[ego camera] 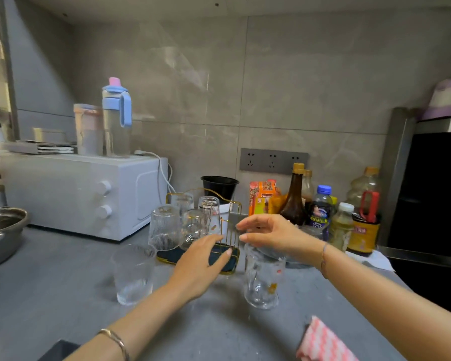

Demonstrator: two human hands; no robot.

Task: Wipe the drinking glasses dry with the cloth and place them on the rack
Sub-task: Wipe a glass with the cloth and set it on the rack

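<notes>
A gold wire rack (170, 254) with a dark tray stands mid-counter and carries several upturned glasses, among them a ribbed glass (164, 227). Another ribbed glass (133, 274) stands upright on the counter, left of the rack. A printed glass (262, 281) stands upright to the right of the rack. My left hand (203, 261) lies with straight fingers on the front of the rack's tray. My right hand (274, 234) hovers with its fingers spread just over the printed glass's rim; whether it touches I cannot tell. The pink-and-white cloth (323, 342) lies on the counter at the lower right.
A white microwave (84, 194) with bottles on top stands at the back left, and a steel bowl (0, 230) sits at the left edge. Sauce bottles (323, 209) crowd the back right, beside a black appliance (432, 194). A black pot (219, 185) sits behind the rack.
</notes>
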